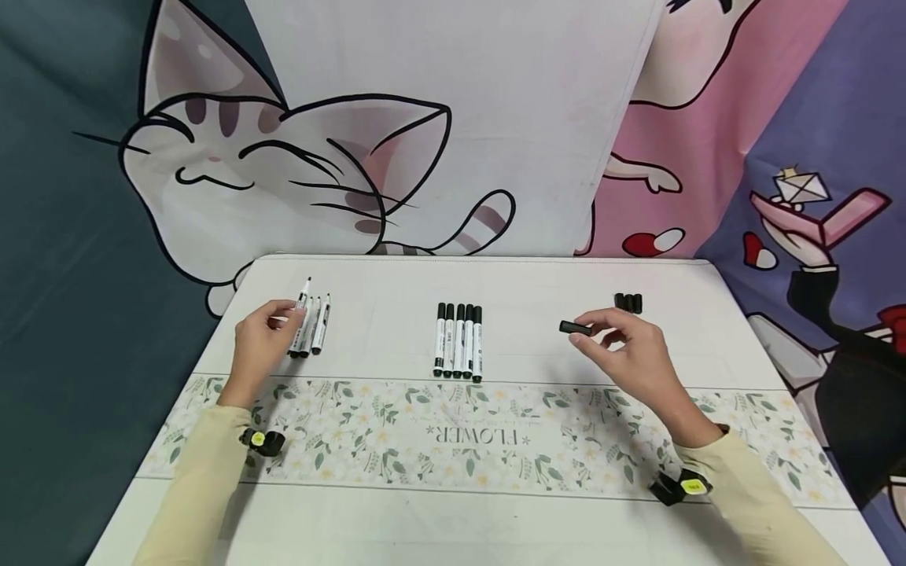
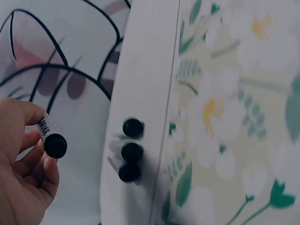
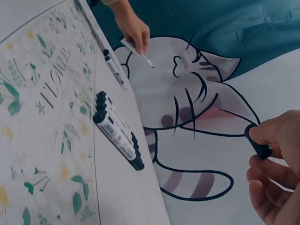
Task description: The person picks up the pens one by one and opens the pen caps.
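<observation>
My left hand (image 1: 281,318) grips an uncapped white marker (image 1: 303,303), tip pointing away, just above three uncapped markers (image 1: 316,326) lying side by side at the table's left. In the left wrist view the same hand (image 2: 23,164) holds the marker (image 2: 50,138) near the three lying markers (image 2: 130,152). My right hand (image 1: 600,326) pinches a black cap (image 1: 575,328) above the table's right part. In the right wrist view its fingers (image 3: 274,136) hold the cap (image 3: 259,144). Three loose black caps (image 1: 628,303) lie behind it.
Several capped markers (image 1: 458,339) lie in a row at mid-table, also seen as the capped markers (image 3: 117,131) in the right wrist view. The white table (image 1: 538,283) has a floral runner (image 1: 453,432) across its front. A cartoon cat cloth (image 1: 283,173) hangs behind.
</observation>
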A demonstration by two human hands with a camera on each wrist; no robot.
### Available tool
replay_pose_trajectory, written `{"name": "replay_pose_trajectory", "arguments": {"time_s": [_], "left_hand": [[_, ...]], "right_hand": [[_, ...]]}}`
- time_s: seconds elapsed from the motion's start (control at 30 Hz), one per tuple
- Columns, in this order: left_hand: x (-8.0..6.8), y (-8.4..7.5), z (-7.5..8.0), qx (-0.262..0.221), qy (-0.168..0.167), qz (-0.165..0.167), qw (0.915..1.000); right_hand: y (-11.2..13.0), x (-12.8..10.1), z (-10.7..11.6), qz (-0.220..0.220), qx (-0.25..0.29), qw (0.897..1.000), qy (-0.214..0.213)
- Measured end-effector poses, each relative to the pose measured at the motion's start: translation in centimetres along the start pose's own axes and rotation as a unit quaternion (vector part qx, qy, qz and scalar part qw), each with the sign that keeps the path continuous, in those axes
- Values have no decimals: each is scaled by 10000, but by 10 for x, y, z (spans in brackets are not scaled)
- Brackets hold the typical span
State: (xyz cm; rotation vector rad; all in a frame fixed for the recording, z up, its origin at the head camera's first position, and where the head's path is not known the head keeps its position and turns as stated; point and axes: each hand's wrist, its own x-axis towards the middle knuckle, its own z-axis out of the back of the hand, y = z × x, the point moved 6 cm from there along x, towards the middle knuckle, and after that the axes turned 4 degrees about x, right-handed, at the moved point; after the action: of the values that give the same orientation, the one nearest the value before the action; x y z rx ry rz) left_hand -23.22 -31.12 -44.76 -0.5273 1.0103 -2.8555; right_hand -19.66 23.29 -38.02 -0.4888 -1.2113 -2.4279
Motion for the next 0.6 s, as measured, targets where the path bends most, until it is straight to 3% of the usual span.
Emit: {"name": "replay_pose_trajectory", "arguments": {"time_s": [0.27,0.6], "left_hand": [[5,28,-4,52,189,556,9983],[7,53,-14,158,442,1288,9906]], "right_hand": [[-10,-1,11,-191,-24,9995,-233],[-24,2,20,-1092,-63,9935,-310]]}}
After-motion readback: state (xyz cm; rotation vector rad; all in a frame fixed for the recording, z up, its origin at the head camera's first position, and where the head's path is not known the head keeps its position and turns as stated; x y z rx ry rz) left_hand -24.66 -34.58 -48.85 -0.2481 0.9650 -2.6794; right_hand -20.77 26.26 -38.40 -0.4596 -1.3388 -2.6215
